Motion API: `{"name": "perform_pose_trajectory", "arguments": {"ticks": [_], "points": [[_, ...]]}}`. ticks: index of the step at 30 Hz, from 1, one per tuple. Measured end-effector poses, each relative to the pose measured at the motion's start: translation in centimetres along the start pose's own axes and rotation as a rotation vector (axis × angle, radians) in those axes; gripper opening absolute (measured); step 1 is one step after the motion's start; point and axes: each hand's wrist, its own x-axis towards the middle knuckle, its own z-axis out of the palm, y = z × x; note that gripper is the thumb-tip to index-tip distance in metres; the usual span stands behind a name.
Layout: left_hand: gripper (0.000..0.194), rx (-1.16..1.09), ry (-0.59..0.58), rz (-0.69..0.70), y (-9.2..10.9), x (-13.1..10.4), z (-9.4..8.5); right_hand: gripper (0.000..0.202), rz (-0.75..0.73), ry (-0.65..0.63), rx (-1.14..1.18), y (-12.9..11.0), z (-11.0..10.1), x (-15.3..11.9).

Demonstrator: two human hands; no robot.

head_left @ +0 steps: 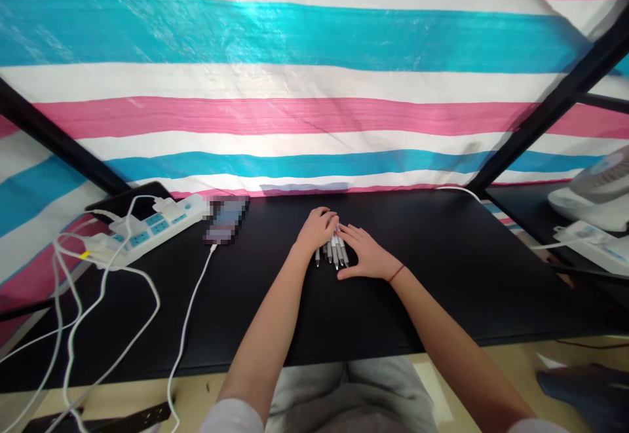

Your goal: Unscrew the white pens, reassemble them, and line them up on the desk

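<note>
We do best to press softly from both sides, so the pens line up. They lie mid-surface between our hands. Our left hand bends over their far ends; we can't tell if it pinches. Our right hand is spread, thumb near.

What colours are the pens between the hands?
The pens are white and grey, in the head view.

From where I stand, the bare left forearm and right forearm slant inward. The left hand arches, fingers bent; the right hand, close beside it, spreads its thumb wide.
</note>
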Motion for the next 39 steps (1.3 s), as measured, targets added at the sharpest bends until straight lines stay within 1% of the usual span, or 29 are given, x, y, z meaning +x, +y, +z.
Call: {"name": "perform_pose_trajectory", "arguments": {"ticks": [5, 9, 11, 13, 14, 16, 18, 20, 23, 26, 28, 30, 32, 36, 39], "points": [[0.032, 0.044, 0.002, 0.015, -0.1, 0.1, -0.1, 0.098, 0.047, 0.092, -0.092, -1.3, 0.9, 0.8], [0.03, 0.058, -0.022, 0.004, -0.3, 0.0, -0.4, 0.092, 0.039, 0.161, -0.125, -1.8, 0.9, 0.9], [0.031, 0.1, -0.01, -0.028, 0.1, -0.1, -0.6, 0.077, 0.028, 0.187, -0.108, -1.7, 0.7, 0.9], [0.032, 0.172, 0.027, -0.083, 0.9, -0.4, -0.8, 0.055, 0.028, 0.229, -0.084, -1.4, 0.4, 0.9], [0.033, 0.213, 0.053, -0.126, 1.5, -0.5, -0.9, 0.046, 0.031, 0.255, -0.079, -1.3, 0.3, 0.9], [0.036, 0.267, 0.074, -0.226, 2.7, -0.9, -0.8, 0.036, 0.041, 0.303, -0.09, -1.0, 0.2, 1.0], [0.037, 0.277, 0.006, -0.285, 3.6, -1.2, -0.6, 0.029, 0.05, 0.325, -0.119, -0.8, 0.2, 1.0], [0.038, 0.269, -0.083, -0.272, 3.9, -1.6, -0.4, 0.022, 0.075, 0.319, -0.15, -0.7, 0.3, 1.1], [0.04, 0.27, -0.148, -0.197, 3.2, -1.9, -0.5, 0.015, 0.152, 0.311, -0.195, -0.6, 0.4, 1.3], [0.041, 0.257, -0.198, -0.143, 1.9, -2.0, -1.2, 0.017, 0.205, 0.324, -0.189, -0.5, 0.1, 1.4], [0.041, 0.253, -0.205, -0.137, 1.1, -2.1, -1.6, 0.017, 0.212, 0.317, -0.131, -0.4, -0.1, 1.4], [0.041, 0.264, -0.199, -0.153, 0.7, -2.1, -2.0, 0.009, 0.218, 0.313, -0.032, -0.2, -0.3, 1.3], [0.042, 0.276, -0.206, -0.164, 0.4, -2.2, -2.2, 0.001, 0.255, 0.347, 0.116, 0.1, -0.4, 1.2], [0.044, 0.288, -0.235, -0.157, 0.2, -2.6, -2.6, 0.008, 0.419, 0.485, 0.523, 0.8, -0.4, 1.8], [0.045, 0.289, -0.246, -0.156, 0.3, -3.1, -2.7, 0.024, 0.483, 0.512, 0.859, 1.0, -0.9, 3.0]]}}
